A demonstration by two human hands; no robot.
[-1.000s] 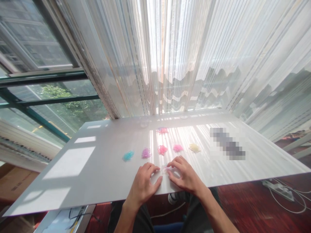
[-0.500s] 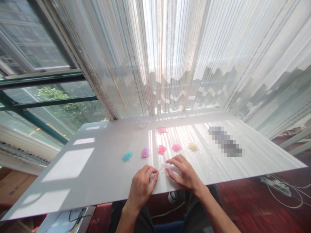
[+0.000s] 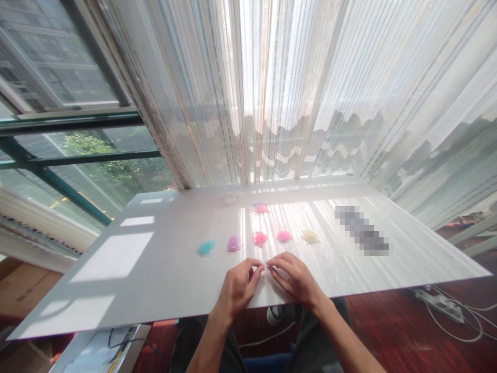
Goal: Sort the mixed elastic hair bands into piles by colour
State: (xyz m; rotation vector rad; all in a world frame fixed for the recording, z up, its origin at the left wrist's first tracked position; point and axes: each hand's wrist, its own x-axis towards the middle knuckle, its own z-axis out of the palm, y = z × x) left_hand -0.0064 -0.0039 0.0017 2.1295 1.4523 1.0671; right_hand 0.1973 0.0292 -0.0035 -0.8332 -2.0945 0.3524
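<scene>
My left hand (image 3: 239,285) is closed in a pinch near the table's front edge, its thumb and forefinger tips together. Facing it, my right hand (image 3: 297,277) also pinches, and the fingertips of both hands nearly meet. What lies between the tips is too small to make out. Under the fingers is a pale, see-through little heap (image 3: 265,272), partly hidden. Beyond the hands lie heaps of thin bands that look like small rubber bands: teal (image 3: 206,247), purple (image 3: 234,243), red (image 3: 260,239), pink (image 3: 284,236) and pale yellow (image 3: 310,237).
A mixed pink and purple heap (image 3: 260,208) lies farther back on the white table (image 3: 163,290). Near the curtain (image 3: 217,103) stands a clear round container (image 3: 231,195), with a clear disc (image 3: 294,188) to its right. A blurred-out dark object (image 3: 363,230) is at the right.
My hands have come together, the left moving right and up. My right fingers, spread over the pale heap before, are now drawn into a pinch. The view has shifted slightly.
</scene>
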